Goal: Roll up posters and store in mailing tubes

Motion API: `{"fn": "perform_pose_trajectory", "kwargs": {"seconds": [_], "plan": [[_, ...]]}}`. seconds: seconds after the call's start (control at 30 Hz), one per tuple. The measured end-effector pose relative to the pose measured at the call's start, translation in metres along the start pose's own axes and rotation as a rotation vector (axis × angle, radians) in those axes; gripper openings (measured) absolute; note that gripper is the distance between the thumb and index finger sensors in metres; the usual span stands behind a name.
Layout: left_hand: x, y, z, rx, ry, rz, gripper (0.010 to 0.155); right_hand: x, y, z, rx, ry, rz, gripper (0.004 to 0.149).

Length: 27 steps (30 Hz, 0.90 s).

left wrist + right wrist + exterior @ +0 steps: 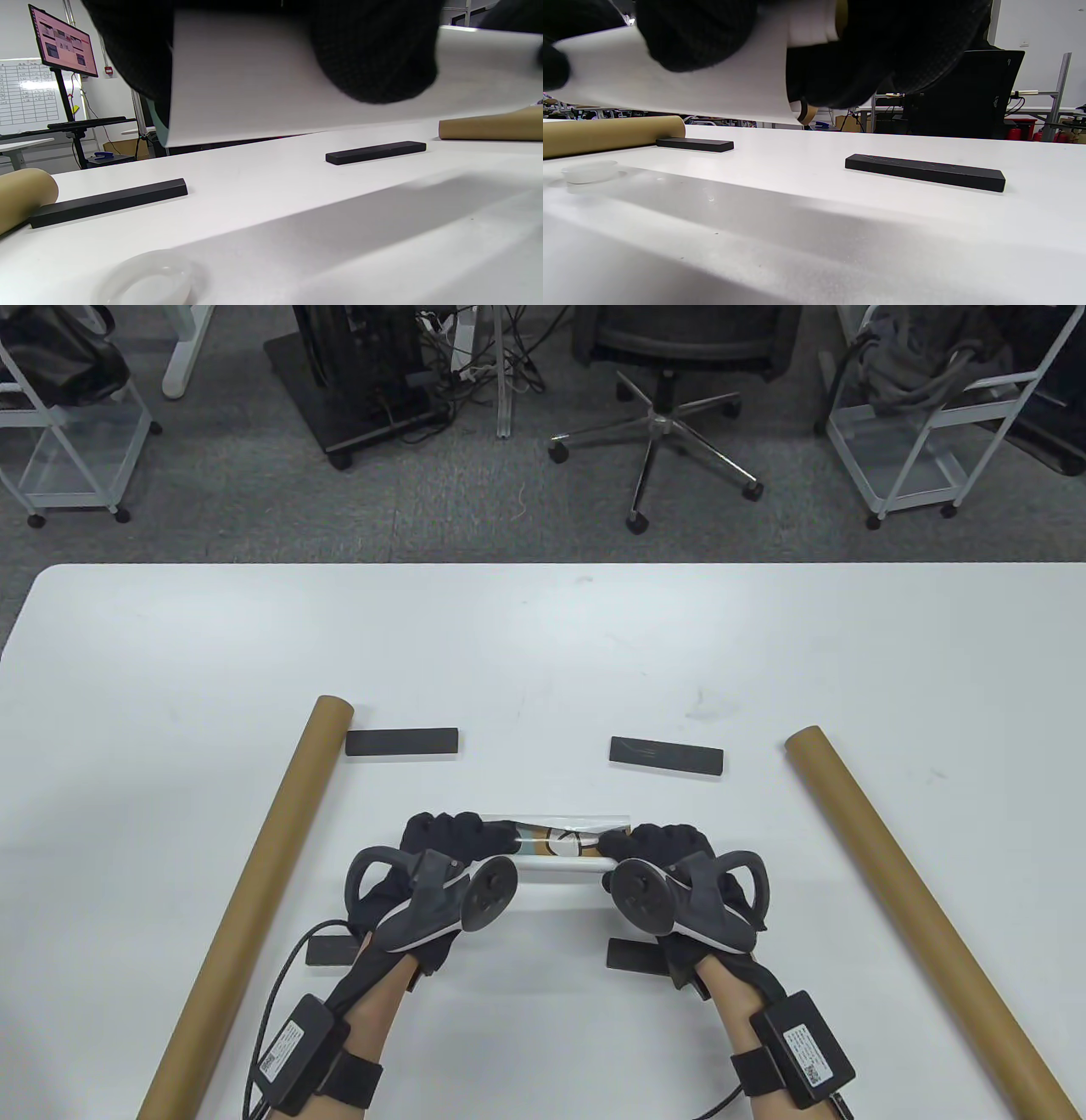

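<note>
Both hands, left hand (441, 848) and right hand (670, 857), grip the rolled poster (564, 848) near the desk's front edge; best kept tight with even ends.

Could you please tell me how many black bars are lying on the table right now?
4: far left bar, far right bar, one partly under the left wrist, one partly under the right wrist. The hands could hide more.

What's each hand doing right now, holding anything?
Left hand: fingers curled round the left end of the rolled poster.
Right hand: fingers curled round the right end of the same poster.
</note>
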<state>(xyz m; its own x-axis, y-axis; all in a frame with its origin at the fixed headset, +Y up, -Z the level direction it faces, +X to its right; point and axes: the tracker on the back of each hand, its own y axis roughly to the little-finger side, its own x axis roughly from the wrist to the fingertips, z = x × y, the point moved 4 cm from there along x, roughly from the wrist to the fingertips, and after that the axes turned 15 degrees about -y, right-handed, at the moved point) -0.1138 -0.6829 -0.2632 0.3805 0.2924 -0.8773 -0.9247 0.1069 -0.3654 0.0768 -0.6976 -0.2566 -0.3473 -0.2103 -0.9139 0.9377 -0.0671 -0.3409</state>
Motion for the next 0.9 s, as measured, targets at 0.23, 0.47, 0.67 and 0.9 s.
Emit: {"fn": "perform_pose_trajectory", "kwargs": {"seconds": [0.23,0.47,0.67,0.9], "plan": [[0.003,0.003,-0.009,-0.064,0.050,0.012,0.052,0.009,0.004,0.005,0.059,-0.051,-0.032,0.058],[0.005,0.000,-0.010,-0.034,0.029,0.003,0.048,0.009,0.005,0.001,0.005,-0.008,-0.024,0.051],[0.005,-0.003,-0.005,-0.019,-0.008,0.000,0.046,0.004,0.006,-0.006,-0.010,0.050,-0.020,0.050],[0.004,-0.002,-0.002,0.011,0.000,-0.012,0.049,0.002,0.002,-0.006,-0.006,0.061,-0.050,0.052]]}}
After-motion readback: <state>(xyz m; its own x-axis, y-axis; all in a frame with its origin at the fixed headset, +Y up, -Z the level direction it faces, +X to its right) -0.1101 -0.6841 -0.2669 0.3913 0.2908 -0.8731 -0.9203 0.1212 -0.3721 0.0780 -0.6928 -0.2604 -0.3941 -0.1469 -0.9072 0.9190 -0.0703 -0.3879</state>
